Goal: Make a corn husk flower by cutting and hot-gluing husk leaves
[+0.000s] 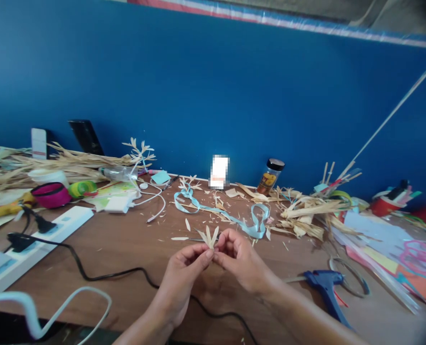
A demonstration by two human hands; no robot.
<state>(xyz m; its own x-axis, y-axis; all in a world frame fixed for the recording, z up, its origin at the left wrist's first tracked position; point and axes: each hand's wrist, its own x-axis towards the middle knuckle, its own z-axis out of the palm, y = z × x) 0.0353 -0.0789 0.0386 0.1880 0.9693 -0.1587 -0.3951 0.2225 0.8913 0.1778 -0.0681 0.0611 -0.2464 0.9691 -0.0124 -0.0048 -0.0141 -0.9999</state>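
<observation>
My left hand [191, 268] and my right hand [236, 256] meet above the middle of the table. Between their fingertips stands a small flower of pale dried-leaf petals [209, 236], its pointed petals fanned upward. Both hands are closed, thumbs and forefingers pinching its base, which the fingers hide. Just behind lie a loose pale petal [180, 238] and a thin dark tool partly covered by the flower. A light blue ribbon [230, 216] curls across the table beyond the hands. To the right of my right forearm rests a blue glue gun [326, 287].
A white power strip [60, 235] with black plugs sits at left, its black cable [112, 277] running under my forearms. Dried husk strips [302, 215] heap at right near a black-lidded jar [270, 176]. A bright, blurred-out phone-like screen [219, 172] leans against the blue wall.
</observation>
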